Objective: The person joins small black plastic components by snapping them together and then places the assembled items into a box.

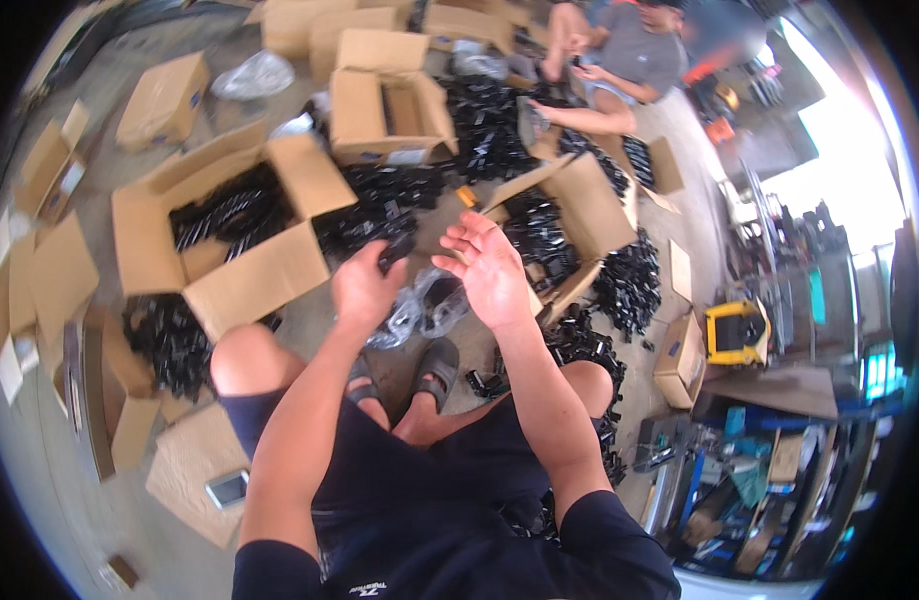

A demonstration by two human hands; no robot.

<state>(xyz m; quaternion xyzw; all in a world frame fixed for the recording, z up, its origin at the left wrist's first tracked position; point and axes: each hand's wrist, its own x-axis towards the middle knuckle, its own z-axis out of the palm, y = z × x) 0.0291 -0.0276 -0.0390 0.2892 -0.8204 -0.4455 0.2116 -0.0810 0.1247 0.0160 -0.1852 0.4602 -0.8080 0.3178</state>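
The left hand [368,285] is pinching a small black piece [397,252] between thumb and fingers. The hand covers part of it, so its full shape is hard to make out. The piece is up in front of the person, between a big brown box [145,235] on the left and a second brown box [615,205] on the right. The right hand [490,265] is loose, its fingers spread and a little bent. It is near the black piece but apart from it.

Below the hands is a crumpled clear bag [442,308], and the arms hide some of it (I can't tell what is inside). Both boxes have lots of black parts in them, but the flaps and walls hide some. More black parts lie in a messy heap [495,125] farther away, too jumbled to tell one from the next. A tiny orange thing [467,196] shows just past the right fingertips; it is too small to name.

A co-worker [640,50] sits at the top, with the head cut off by the edge. A phone [227,488] lies on flat cardboard [185,465] at the lower left.
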